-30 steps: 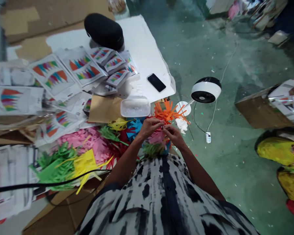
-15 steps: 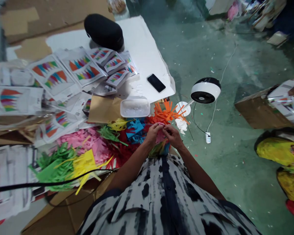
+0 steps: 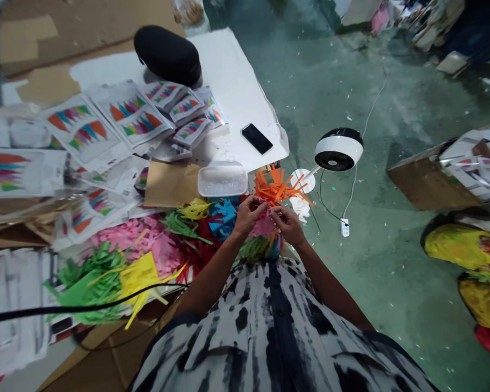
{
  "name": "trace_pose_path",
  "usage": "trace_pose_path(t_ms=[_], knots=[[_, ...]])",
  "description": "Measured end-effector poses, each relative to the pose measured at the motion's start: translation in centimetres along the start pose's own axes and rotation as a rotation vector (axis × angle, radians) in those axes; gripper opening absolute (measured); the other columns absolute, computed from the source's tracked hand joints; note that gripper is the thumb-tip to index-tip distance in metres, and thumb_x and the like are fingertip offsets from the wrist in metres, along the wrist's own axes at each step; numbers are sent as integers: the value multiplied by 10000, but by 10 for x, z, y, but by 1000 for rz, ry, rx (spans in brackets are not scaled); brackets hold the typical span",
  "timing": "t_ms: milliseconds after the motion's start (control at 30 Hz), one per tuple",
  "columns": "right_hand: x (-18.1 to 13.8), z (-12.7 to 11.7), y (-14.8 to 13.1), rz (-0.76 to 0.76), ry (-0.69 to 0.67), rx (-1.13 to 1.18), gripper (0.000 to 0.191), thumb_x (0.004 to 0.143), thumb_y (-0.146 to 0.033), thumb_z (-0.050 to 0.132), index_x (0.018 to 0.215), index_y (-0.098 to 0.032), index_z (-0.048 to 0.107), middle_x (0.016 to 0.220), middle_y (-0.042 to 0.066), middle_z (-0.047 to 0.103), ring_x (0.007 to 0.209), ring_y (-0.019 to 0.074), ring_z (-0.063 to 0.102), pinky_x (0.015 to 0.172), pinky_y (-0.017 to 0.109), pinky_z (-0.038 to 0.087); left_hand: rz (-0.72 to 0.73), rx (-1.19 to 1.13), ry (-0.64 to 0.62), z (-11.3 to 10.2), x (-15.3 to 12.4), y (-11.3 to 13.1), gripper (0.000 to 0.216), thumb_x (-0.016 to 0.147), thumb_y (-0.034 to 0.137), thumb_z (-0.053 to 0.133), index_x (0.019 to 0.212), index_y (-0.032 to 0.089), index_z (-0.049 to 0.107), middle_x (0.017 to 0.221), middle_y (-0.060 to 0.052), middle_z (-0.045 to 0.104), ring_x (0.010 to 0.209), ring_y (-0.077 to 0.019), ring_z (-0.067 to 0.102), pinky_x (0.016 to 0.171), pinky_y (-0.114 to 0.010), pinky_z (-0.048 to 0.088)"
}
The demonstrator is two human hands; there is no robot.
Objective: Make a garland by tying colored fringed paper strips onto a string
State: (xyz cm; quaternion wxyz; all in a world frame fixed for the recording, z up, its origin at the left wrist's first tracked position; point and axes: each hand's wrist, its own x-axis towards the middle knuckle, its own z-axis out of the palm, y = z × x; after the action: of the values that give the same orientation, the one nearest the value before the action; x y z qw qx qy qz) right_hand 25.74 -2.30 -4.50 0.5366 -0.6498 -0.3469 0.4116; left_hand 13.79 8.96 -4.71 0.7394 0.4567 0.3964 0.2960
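In front of my waist, my left hand [image 3: 248, 214] pinches the top of a pink fringed paper tassel [image 3: 263, 226]. My right hand [image 3: 288, 224] has its fingertips closed on the right side of that same pink paper. Below the hands, green, yellow and blue strips hang close to my shirt. Orange fringed paper [image 3: 275, 187] fans out just beyond my fingers. Blue fringed paper [image 3: 222, 216] and a yellow piece [image 3: 196, 209] lie left of my left hand. A white plastic tub [image 3: 223, 181] stands behind them.
Packets with printed bunting pictures [image 3: 136, 117] cover the table's left, near a black case [image 3: 168, 54] and a phone [image 3: 257, 138]. Green [image 3: 93, 283] and pink paper [image 3: 142, 239] lie nearer. A white fan [image 3: 338, 149] with a cable and a cardboard box [image 3: 433, 177] stand right.
My hands have moved slightly apart, and more of the pink paper shows between them. The whole view has shifted a little.
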Motion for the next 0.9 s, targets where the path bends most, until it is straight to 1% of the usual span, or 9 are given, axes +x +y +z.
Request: trace_pose_path(t_ms=[67, 200, 367, 467, 567, 700, 900], knots=[[-1, 2, -1, 11, -30, 1, 405, 863, -620, 712, 916, -221, 667, 844, 13, 659, 678, 142, 586, 640, 278, 512, -36, -64, -20, 2, -1, 0, 465, 628, 475, 932, 853, 168, 665, 813, -12, 735, 773, -155, 697, 773, -292, 531], [-3, 6, -4, 27, -87, 3, 387, 886, -615, 686, 883, -231, 638, 779, -6, 629, 630, 141, 571, 613, 284, 503, -104, -153, -51, 5, -8, -1, 425, 657, 439, 932, 921, 164, 743, 870, -30, 772, 801, -154, 704, 802, -295, 532], [-3, 3, -6, 0, -66, -56, 366, 919, -594, 657, 893, -229, 650, 761, -6, 635, 629, 143, 565, 617, 283, 468, -147, -183, -70, 1, -12, 1, 491, 670, 431, 938, 1069, 179, 803, 938, -56, 794, 811, -166, 707, 790, -301, 532], [-2, 1, -7, -6, -33, -64, 373, 923, -599, 650, 893, -227, 646, 802, 7, 666, 649, 149, 581, 630, 288, 462, -136, -183, -86, -4, -10, 2, 470, 675, 433, 938, 1042, 171, 805, 898, -45, 782, 782, -145, 687, 777, -284, 526], [-1, 0, -8, -5, -9, -93, 369, 932, -592, 643, 869, -228, 630, 776, 2, 650, 625, 144, 561, 611, 288, 436, -157, -184, -93, -7, -8, 1, 435, 669, 435, 940, 973, 164, 787, 841, -17, 755, 717, -109, 644, 709, -245, 499], [-2, 0, -10, -25, -38, -154, 370, 951, -588, 613, 855, -231, 636, 757, 6, 645, 631, 149, 537, 616, 295, 425, -186, -192, -128, -9, -7, -4, 399, 651, 424, 949, 855, 157, 734, 730, 14, 696, 630, -88, 593, 628, -226, 459], [-2, -1, -10, -21, -37, -193, 403, 951, -618, 589, 838, -232, 623, 726, 2, 638, 622, 152, 522, 604, 297, 415, -216, -182, -171, -11, -8, -7, 397, 683, 449, 925, 851, 151, 722, 730, 5, 678, 614, -90, 574, 623, -242, 463]])
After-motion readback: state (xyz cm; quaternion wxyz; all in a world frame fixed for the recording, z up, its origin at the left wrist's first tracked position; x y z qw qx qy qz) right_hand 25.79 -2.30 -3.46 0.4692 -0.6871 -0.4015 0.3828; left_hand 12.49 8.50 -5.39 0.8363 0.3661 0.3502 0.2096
